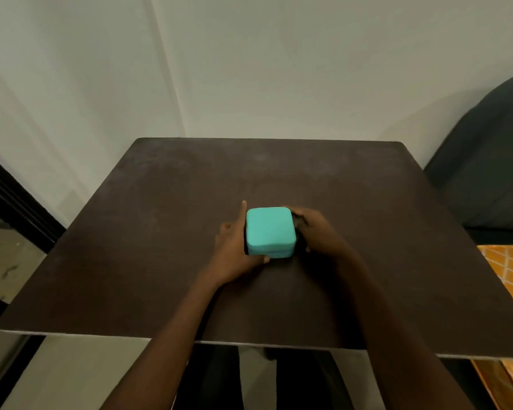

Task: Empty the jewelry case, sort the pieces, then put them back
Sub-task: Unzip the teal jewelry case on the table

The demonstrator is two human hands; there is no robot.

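Teal jewelry case point(270, 231): square, rounded corners, smooth matte surface, lid closed, seam visible along the near side. It sits near the middle of the dark brown table point(160, 232), a flat matte top with faint scuffing.

Your left hand point(237, 250) lies against the case's left side, index finger straight along that edge, thumb pressed to the near face. Your right hand point(314, 232) cups the right side, fingers curled round the far right corner; how tightly, I cannot tell in the shadow.

Plain pale wall point(249, 69) behind.
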